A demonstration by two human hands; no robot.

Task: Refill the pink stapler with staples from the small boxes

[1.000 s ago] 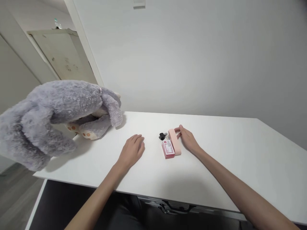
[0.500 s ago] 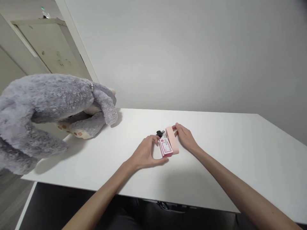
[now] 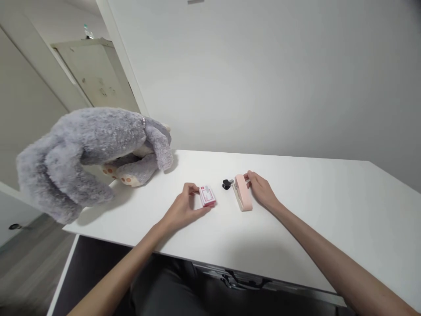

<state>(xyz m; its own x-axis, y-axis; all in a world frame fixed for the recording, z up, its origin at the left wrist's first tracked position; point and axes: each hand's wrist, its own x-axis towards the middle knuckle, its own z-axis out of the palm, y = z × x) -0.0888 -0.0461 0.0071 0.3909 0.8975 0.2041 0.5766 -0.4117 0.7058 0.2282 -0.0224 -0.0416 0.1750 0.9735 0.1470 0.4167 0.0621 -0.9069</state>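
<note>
My left hand grips a small red-and-white box on the white table, its thumb at the near end and its fingers at the far end. To the right lies a pale pink stapler. My right hand rests along the stapler's right side, with curled fingers against it near the far end. Between the box and the stapler sits a small black object with a silvery tip, perhaps a clip. It lies close to the stapler's far end, apart from both hands.
A large grey plush toy is bent over the left end of the white table. Behind the table rises a pale wall. A cabinet stands beyond at the far left. Dark drawer fronts or fittings show below the table's near edge.
My left hand has moved the box left, away from the stapler, uncovering more of the stapler's base. My right hand, the stapler and the black object keep their places while the view shifts slightly.
</note>
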